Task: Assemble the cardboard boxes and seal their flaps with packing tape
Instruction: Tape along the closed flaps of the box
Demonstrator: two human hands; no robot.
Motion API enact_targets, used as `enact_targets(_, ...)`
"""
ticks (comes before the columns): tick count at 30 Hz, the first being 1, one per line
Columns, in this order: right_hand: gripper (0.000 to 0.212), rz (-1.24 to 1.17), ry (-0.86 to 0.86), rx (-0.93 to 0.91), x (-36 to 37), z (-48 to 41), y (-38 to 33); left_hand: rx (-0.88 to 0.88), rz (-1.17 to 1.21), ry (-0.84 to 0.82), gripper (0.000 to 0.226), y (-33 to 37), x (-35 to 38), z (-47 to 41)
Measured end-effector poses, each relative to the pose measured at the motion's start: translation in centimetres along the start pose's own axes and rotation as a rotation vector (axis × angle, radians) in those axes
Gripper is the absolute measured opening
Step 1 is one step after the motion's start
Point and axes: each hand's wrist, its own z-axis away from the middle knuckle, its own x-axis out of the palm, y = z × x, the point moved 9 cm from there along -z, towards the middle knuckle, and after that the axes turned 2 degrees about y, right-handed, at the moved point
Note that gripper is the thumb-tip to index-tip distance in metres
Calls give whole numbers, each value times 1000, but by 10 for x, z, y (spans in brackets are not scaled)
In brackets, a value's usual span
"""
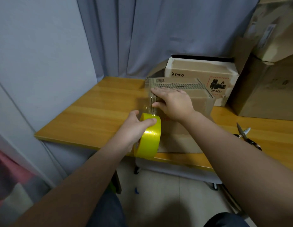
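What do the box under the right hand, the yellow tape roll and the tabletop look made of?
The box: matte brown corrugated cardboard; ribbed fluting shows on top beside the right hand.
The tape roll: glossy plastic film, yellow on the roll with bright highlights; the pulled strip looks nearly clear.
The tabletop: orange-brown wood grain with a satin sheen; solid wood or laminate, cannot tell.

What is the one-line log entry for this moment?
left hand: holds tape roll | right hand: presses flat on cardboard box | scissors: on table
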Motion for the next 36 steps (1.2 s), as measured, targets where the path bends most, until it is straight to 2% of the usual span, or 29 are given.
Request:
enact_targets(3, 58, -12, -20, 7, 0, -2, 1, -3, -16, 12, 68, -5, 0, 4)
enact_targets(6, 58, -32, -32, 3, -1, -2, 2, -6, 65, 14, 63, -7, 5, 14)
enact_targets(15, 54, -2, 17, 38, -6, -3, 0, -88, 131, 43, 68, -15, -3, 12)
enact_targets(21, 67, 128, 91, -38, 6, -1, -5, -16, 254, 104, 44, -1, 3, 13)
enact_targets(24, 53, 155, 169, -79, 7, -3, -4, 29, 310, 118, 55, 15, 9, 8)
enact_targets(26, 50, 109, 164, -114, 8, -5, -7, 62, 311, 135, 62, 21, 11, 5)
enact_targets(29, 43, 39, 173, -163, 3, -6, -10, 66, 322, 158, 63, 14, 15, 0)
enact_targets(31, 38, 7, 268, -210, -6, 6, -8, 84, 315, 188, 62, 9, 18, 0)
enact_targets(33, 42, -65, 402, -158, -23, 30, 6, 102, 330, 200, 58, 7, 23, 2)
enact_targets(36, 36, -153, 537, 176, -40, 81, 52, 92, 409, 188, 54, 5, 38, 7)
